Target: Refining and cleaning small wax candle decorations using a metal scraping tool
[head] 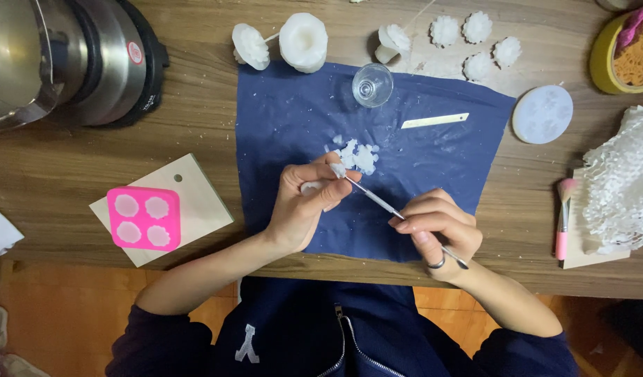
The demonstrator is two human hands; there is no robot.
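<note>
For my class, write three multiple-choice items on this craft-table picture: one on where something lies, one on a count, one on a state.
1. Where does the pink mould lie?
A. on the blue cloth
B. on a pale wooden board
C. beside the glass

2. How many cavities does the pink mould have?
A. two
B. four
C. six

3. What is the right hand doing?
A. resting flat on the table
B. gripping a thin metal tool
C. holding the pink brush

Answers:
1 B, the wooden board lies under it, left of the blue cloth.
2 B, four round white-filled cavities show.
3 B, the metal tool runs from its fingers to the small white piece in the left hand.
</note>
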